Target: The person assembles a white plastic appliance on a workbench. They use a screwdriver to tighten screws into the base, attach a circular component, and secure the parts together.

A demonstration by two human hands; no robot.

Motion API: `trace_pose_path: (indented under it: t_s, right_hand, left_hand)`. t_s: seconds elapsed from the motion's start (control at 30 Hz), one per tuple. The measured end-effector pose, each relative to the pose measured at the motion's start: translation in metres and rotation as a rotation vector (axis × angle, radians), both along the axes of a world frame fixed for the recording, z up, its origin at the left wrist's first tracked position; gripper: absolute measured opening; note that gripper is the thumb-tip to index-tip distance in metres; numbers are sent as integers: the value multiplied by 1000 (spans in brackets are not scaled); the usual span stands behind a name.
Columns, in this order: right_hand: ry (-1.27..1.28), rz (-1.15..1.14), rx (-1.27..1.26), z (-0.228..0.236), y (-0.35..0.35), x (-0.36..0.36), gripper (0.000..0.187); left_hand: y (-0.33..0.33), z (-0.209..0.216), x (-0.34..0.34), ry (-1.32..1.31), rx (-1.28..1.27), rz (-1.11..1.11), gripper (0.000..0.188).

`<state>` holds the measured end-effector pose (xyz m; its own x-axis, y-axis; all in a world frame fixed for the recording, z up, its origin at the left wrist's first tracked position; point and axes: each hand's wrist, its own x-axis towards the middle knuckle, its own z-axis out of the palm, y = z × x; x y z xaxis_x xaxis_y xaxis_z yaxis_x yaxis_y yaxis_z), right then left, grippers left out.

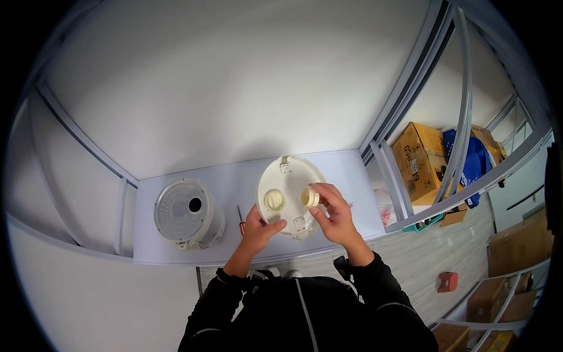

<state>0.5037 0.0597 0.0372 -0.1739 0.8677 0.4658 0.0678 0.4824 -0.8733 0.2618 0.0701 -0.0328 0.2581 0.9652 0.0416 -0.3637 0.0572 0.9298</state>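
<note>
the lid, a cream round disc, was tilted up off the table with its inner face toward the camera, probably so both hands could work on it at once. the left hand gripped its lower left rim, thumb lying across the face, which steadied the disc near the table's front edge. the right hand was closed on a small cream cap, pinched between thumb and fingertips and held against the right part of the lid's face; whether the cap was seated there or just touching could not be told. a second round fitting sat on the lid just left of the cap, apart from both hands. a small hinge tab showed at the lid's top edge.

to the left, well apart from the lid, a pot body lay on the table with its perforated grey base and one dark hole facing up. a red-handled screwdriver lay between the body and the left hand, partly hidden by the hand, near enough to be knocked if the lid were lowered that way. grey metal rails framed the table on both sides. beyond the right rail, cardboard boxes and a blue bag stood on the floor, out of the hands' reach.
</note>
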Motion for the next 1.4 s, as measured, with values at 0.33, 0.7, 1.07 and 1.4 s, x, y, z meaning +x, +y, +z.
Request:
trace_pose_path:
  t_s: [0.33,0.7,1.07,1.4]
  right_hand:
    - [93,81,-16,-11,2,-5,42]
    - [342,183,-303,-32,12,-3,30]
    - [597,262,-547,-26,15,-6,30]
    - [570,154,-469,-27,14,-9,21]
  left_hand:
    - [1,0,1,39,30,17,64]
    - [-8,7,3,83,78,20,65]
    - [-11,3,2,79,104,75,64]
    - [-12,2,1,97,96,100,67]
